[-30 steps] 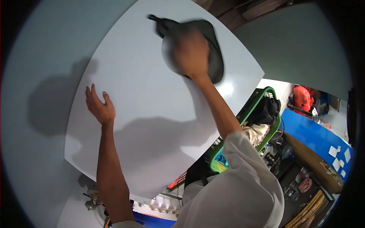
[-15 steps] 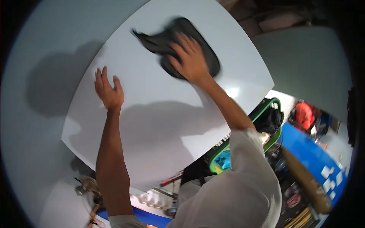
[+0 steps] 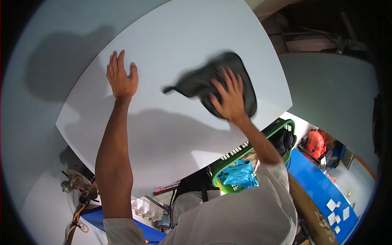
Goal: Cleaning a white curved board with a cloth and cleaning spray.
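My left hand (image 3: 122, 79) rests against a large white panel (image 3: 163, 49) left of its middle, fingers extended and thumb apart, holding nothing; its shadow falls beside it. On the panel's right part, my right hand (image 3: 228, 96) lies with spread fingers over a dark grey-black cloth or pad (image 3: 245, 73), pressing on it rather than gripping. The cloth is slightly blurred, with a narrow folded tail pointing left.
Green baskets (image 3: 289, 122) holding black and turquoise fabric stand below the panel's right edge. A blue surface (image 3: 310, 179) with small white squares and a red bag (image 3: 315, 143) are farther right. A metal fitting (image 3: 75, 181) and orange cord (image 3: 79, 222) sit at lower left.
My right hand and the cloth have swept down the panel. My left hand appears higher in view, still spread on the panel. The camera view has shifted too.
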### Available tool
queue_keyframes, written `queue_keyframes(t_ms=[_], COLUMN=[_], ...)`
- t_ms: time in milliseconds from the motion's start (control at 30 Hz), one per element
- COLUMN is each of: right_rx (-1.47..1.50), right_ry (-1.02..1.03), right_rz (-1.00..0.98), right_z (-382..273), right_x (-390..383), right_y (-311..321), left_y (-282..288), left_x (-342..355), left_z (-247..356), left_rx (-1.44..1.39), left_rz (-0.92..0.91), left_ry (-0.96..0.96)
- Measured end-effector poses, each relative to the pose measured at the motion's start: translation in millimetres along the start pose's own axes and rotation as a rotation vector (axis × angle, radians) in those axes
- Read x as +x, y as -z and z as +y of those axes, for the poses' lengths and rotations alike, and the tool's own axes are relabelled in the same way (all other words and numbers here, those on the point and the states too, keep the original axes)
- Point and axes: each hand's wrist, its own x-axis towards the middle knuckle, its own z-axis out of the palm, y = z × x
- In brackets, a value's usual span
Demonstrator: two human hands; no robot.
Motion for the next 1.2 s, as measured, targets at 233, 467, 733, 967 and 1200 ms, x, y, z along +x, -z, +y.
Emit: queue_keyframes(t_ms=[233, 467, 733, 967, 1200], right_rx=[-0.014, 0.142, 0.108, -0.09, -0.356], right_ry=[0.251, 0.333, 0.067, -0.004, -0.744], right_rz=[0.178, 0.234, -0.284, -0.114, 0.321], right_z=[-47.5, -57.2, -79.6, 92.3, 182.6], right_x=[242.2, 246.2, -111.6, -148.7, -115.0], right_y=[-81.8, -95.9, -4.1, 46.4, 26.1], left_y=[-4.6, 0.4, -2.8, -12.0, -11.4], left_x=[0.3, 0.0, -3.3, -0.6, -1.2], left_z=[-6.8, -3.3, -16.1, -23.5, -19.5], left_rx=[-0.013, -0.084, -0.039, -0.019, -0.03], left_rz=[0.028, 0.042, 0.103, 0.135, 0.118], left_ry=[-0.055, -0.009, -0.042, -0.112, -0.092])
